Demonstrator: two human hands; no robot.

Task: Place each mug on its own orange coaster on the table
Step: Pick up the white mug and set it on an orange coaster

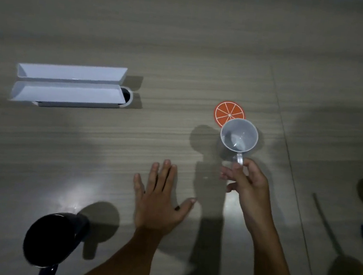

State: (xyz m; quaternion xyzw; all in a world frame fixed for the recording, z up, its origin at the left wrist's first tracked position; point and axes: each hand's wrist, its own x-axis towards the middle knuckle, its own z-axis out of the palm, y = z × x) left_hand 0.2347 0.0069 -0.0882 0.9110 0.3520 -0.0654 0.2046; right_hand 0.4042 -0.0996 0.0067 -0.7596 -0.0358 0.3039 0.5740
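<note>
Bench (186, 37): grey wood-grain surface, dimly lit, carrying every item listed below.

White box (69, 85): long, opened out in two troughs, far left; a round dark opening shows at its right end. Well apart from the work.

Dark mug (50, 239): near left corner of the bench, mouth tilted toward the camera, handle at the bottom edge of the view. No coaster near it.

Left hand (160, 200): fingers spread, palm down on or just above the bench, holding nothing. It lies between the two mugs, nearer the dark one than the right hand is.

Right hand (247, 186): pinching the handle of the clear mug between thumb and fingers.

Clear mug (239, 135): translucent, empty, mouth up, handle pointing back toward the right hand. Whether it is lifted or touching the bench cannot be told.

Orange coaster (226, 113): citrus-slice disc, just beyond and slightly left of the clear mug, whose rim overlaps its near right edge.

Governing relation: coaster lies away from the right hand, up and a little left; a short push forward-left should likely centre the mug.

Second coaster: none visible.
</note>
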